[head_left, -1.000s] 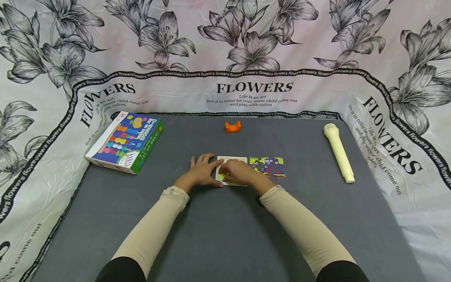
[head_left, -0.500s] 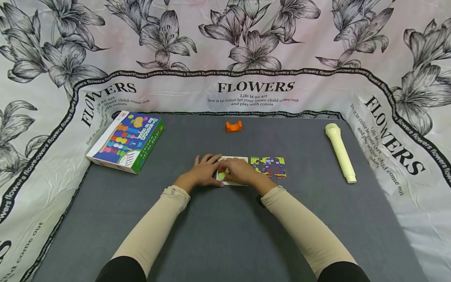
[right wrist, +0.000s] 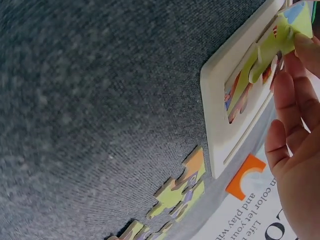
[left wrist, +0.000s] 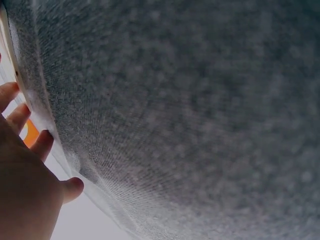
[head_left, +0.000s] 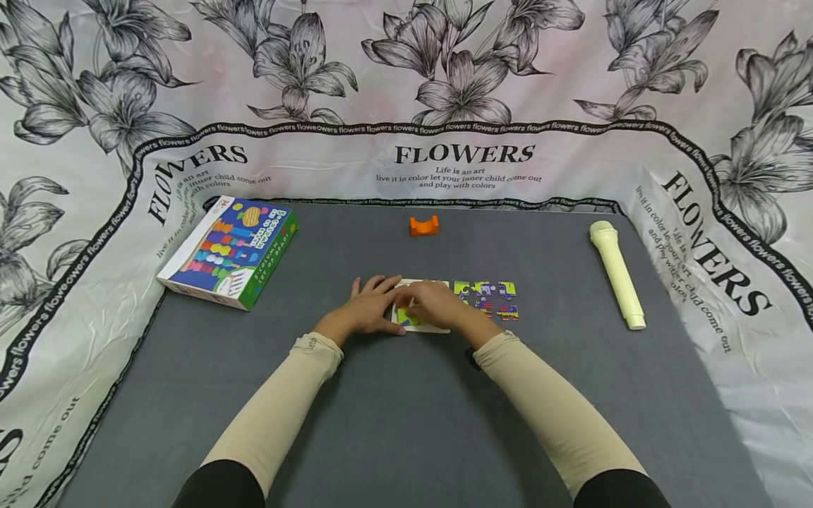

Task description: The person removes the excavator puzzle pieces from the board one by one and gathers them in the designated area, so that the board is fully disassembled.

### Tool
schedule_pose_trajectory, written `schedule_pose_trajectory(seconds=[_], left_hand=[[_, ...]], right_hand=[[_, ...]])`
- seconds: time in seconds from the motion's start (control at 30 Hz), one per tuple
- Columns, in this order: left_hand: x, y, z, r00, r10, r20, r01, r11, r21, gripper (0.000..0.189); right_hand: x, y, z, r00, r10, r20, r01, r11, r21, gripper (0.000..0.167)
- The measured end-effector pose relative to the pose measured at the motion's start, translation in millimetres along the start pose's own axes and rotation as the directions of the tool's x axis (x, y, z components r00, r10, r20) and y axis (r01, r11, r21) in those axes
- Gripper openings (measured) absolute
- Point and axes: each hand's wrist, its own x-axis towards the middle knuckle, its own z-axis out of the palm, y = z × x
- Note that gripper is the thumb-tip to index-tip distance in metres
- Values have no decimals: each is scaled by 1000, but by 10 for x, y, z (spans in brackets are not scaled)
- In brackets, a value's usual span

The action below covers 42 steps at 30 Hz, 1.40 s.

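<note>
A pale puzzle tray (right wrist: 212, 110) lies on the grey cloth, partly filled with green picture pieces. My right hand (head_left: 435, 303) is over the tray; in the right wrist view its thumb and finger pinch a green puzzle piece (right wrist: 298, 21) with a blue patch, tilted at the tray's end. My left hand (head_left: 365, 310) rests with fingers spread against the tray's left side, thumb at the near corner. Several loose puzzle pieces (head_left: 483, 288) lie just right of the tray, some hidden behind my right hand. Only the left hand's fingers and the tray edge show in the left wrist view.
A blue and green game box (head_left: 231, 247) lies at the back left. Behind the tray sits a small orange block (head_left: 424, 226) with a curved notch. A pale yellow, microphone-shaped stick (head_left: 617, 275) lies at the right. A flower-printed sheet (head_left: 464, 166) borders the grey cloth.
My right hand's fingers have shifted slightly over the tray, and a bit more green shows beneath them. The left hand moves a little closer, holding its place at the tray's left side.
</note>
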Motion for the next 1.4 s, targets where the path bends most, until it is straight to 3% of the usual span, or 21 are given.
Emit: schedule_pose_trajectory(seconds=[0.23, 0.47, 0.73, 1.17, 1.4], left_hand=[[4, -1, -2, 1000, 2, -4, -2, 1000, 11, 89], [28, -18, 20, 1000, -7, 5, 7, 1000, 12, 90], [32, -38, 31, 1000, -1, -5, 1, 1000, 14, 90], [29, 12, 38, 1000, -14, 0, 14, 1000, 20, 90], [18, -12, 36, 1000, -10, -7, 10, 1000, 19, 90]], right_hand=[[-3, 67, -1, 999, 34, -10, -33, 996, 80, 20], [-24, 95, -12, 996, 81, 30, -84, 987, 136, 10], [-24, 71, -30, 998, 55, 26, -58, 986, 157, 11], [-35, 62, -86, 995, 91, 30, -96, 953, 288, 10], [-64, 69, -143, 995, 89, 38, -96, 952, 292, 12]])
